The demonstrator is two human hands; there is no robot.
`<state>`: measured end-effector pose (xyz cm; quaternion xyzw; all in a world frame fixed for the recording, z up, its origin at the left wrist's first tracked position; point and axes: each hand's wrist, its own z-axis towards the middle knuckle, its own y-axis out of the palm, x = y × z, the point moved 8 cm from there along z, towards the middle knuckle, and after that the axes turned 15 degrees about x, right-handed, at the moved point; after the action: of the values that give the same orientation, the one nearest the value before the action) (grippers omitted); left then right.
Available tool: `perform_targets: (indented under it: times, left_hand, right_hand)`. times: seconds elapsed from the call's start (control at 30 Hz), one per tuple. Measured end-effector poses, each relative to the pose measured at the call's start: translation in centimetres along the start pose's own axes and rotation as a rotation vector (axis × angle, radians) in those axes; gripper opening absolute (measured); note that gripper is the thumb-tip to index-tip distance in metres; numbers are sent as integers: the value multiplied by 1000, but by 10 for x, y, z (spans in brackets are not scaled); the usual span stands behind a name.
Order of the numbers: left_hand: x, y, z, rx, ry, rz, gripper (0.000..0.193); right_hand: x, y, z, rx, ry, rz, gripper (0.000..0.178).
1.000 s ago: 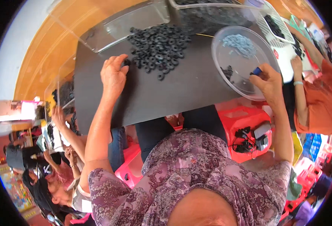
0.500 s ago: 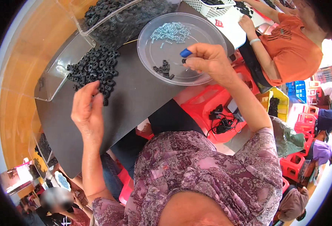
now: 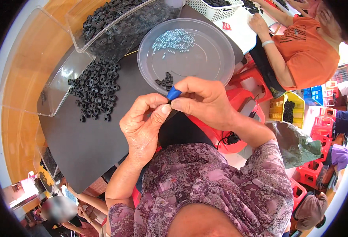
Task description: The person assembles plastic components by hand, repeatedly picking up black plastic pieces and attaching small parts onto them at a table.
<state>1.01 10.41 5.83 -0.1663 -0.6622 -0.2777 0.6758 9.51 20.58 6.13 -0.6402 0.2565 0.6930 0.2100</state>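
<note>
My left hand and my right hand meet in front of my chest, near the rim of the round clear basin. Both are closed, thumb against index finger, on a small black plastic part, mostly hidden by the fingertips. A blue finger cover sits on my right index fingertip. Inside the basin lie a heap of small pale-blue springs and a little cluster of black pieces. Left of it, a pile of black plastic parts spreads over the dark table.
A large clear bin full of black parts stands at the far left, its side tray by the pile. Beyond the basin is a white basket. A co-worker in orange sits at right, near red stools and a yellow crate.
My left hand has left the black pile and moved right and nearer to me. My right hand has come down and left from over the basin, and the fingertips now meet.
</note>
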Motion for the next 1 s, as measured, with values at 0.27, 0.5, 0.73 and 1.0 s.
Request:
perform_targets:
  times: [0.27,0.5,0.73,1.0]
  left_hand:
    - [-16,4,-2,-26,-125,-119,15]
    - [10,-9,-11,-93,279,197,26]
    - [34,-183,15,540,540,877,22]
    - [3,-216,47,453,430,1328,25]
  right_hand:
    - [2,-8,-3,166,-126,-49,13]
    - [2,-14,-5,291,-83,-7,13]
    - [-2,-46,-3,340,-182,-229,15]
    - [-9,-34,-5,322,-184,-299,13]
